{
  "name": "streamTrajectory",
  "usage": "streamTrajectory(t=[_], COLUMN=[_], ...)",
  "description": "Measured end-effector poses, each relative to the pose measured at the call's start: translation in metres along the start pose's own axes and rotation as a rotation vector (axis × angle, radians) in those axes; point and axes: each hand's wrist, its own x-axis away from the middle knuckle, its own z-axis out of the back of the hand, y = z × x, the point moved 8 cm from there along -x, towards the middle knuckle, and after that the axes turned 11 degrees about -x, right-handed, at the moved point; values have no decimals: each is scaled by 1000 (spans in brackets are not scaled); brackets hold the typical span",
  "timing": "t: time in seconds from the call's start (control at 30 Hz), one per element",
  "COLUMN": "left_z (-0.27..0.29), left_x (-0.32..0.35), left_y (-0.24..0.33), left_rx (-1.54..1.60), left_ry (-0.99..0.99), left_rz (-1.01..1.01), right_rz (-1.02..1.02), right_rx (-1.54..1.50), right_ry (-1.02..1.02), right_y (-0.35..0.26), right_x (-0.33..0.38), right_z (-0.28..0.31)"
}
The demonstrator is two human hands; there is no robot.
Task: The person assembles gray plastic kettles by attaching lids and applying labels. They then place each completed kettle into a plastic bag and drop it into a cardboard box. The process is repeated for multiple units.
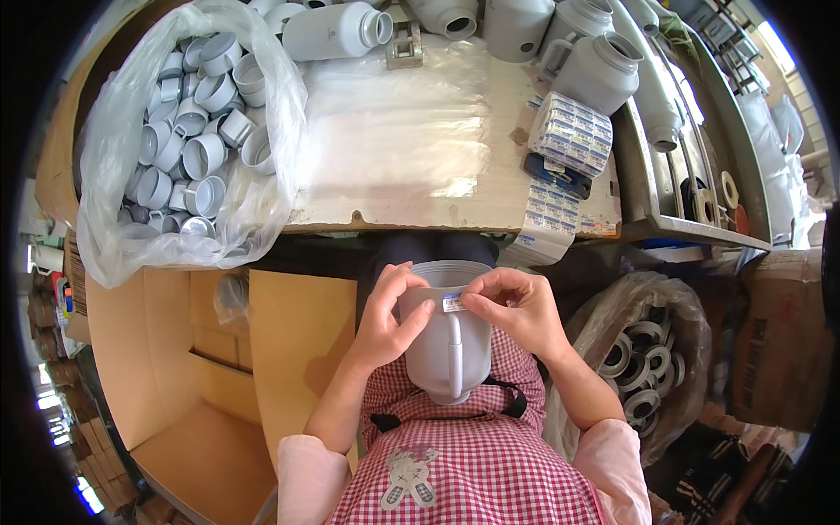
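A grey plastic jug (420, 350) with a side handle (455, 354) rests at my lap, its wide ridged end away from me and its narrow end toward me. My left hand (394, 311) grips the jug's wide end on the left, thumb on the outer wall. At the right of that rim my right hand (516, 306) pinches the edge of a small white and blue label (454, 303), which lies against the wall just above the handle. Whether the whole label is stuck down, I cannot tell.
Ahead on the table (332, 214) are clear plastic bags (385, 131), grey jugs (604, 74) and a label roll (573, 131) with a hanging strip. A bag of grey cups (188, 131) stands left. Below are an open carton (210, 446) and a bag of grey rings (643, 367).
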Motion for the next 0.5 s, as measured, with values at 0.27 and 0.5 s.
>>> streamTrajectory(t=[0.27, 0.5], left_z=[-1, -3], left_x=[-4, -8], left_y=[8, 14], left_rx=[11, -32], left_ry=[16, 88], left_rz=[-34, -75], right_rz=[34, 38], right_rx=[111, 177], right_ry=[92, 142], right_y=[-1, -5], right_x=[2, 5], right_z=[2, 2])
